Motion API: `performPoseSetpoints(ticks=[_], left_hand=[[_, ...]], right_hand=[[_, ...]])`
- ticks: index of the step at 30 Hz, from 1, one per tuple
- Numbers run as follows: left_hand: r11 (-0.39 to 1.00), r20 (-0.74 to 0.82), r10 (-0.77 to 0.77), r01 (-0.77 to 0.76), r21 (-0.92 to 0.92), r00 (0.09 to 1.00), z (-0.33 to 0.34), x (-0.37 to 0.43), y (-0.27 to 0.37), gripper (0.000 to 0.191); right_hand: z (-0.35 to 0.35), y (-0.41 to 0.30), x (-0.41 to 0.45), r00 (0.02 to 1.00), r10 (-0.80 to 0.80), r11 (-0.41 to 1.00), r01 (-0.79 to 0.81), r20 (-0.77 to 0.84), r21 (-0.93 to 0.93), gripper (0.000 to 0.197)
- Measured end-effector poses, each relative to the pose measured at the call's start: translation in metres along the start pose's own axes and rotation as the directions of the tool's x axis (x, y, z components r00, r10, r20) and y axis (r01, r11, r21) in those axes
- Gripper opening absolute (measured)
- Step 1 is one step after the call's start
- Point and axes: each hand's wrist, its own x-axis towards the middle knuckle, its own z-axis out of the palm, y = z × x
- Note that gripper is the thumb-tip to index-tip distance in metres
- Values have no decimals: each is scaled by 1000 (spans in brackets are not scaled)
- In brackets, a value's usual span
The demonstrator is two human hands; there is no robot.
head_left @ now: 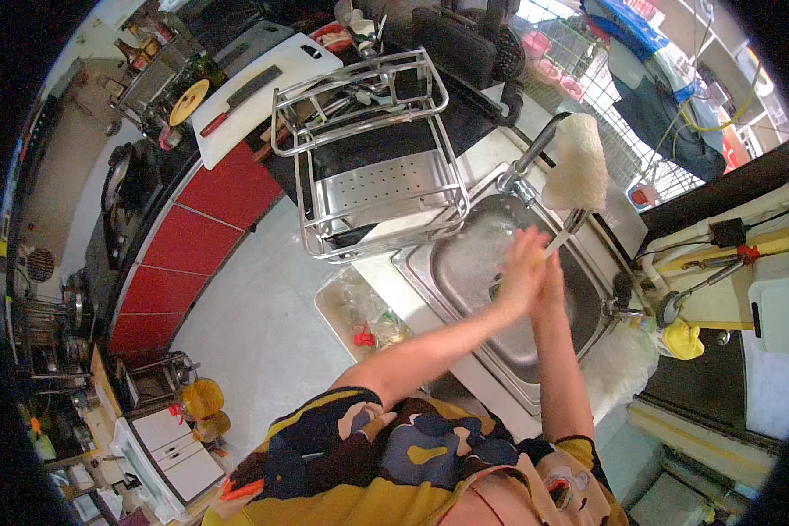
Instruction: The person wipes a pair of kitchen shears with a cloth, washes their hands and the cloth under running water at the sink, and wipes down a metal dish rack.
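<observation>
My left hand (pixel 523 273) and my right hand (pixel 550 284) are pressed together, palm to palm, over the stainless steel sink (pixel 463 263). Water runs from the tap spout (pixel 574 220) onto the fingertips. Both hands are somewhat blurred, and whether anything lies between the palms is hidden. A pale loofah sponge (pixel 575 161) hangs over the tap's pipe, just beyond the hands.
Left of the sink stands a metal dish rack (pixel 381 197). Behind it, a knife (pixel 253 91) lies on a white cutting board (pixel 220 141). A bin (pixel 332 309) holds plastic bags below the counter. A yellow bottle (pixel 680 340) stands right of the sink.
</observation>
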Motion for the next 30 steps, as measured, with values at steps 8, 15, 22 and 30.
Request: performPoseSetpoints(ticks=[8,15,22,30], left_hand=[[816,109,-369,378,-438,923,-14,16,-37,17],[813,353,-478,558,-169,804,-45,-2,-32,33],[200,618,-591,837,-510,518,-62,-6,-16,27],[481,515,-501,719,-503,696,-74,-1,-25,15]], right_hand=[[-17,-4,51,998,28,888,-53,-62,-456,41],[-7,-40,111,932,-301,568,6,-200,-823,10],[-5,-36,111,976,-219,687,164,12,-708,22],[-11,23,17,981,-195,728,143,-2,-670,30]])
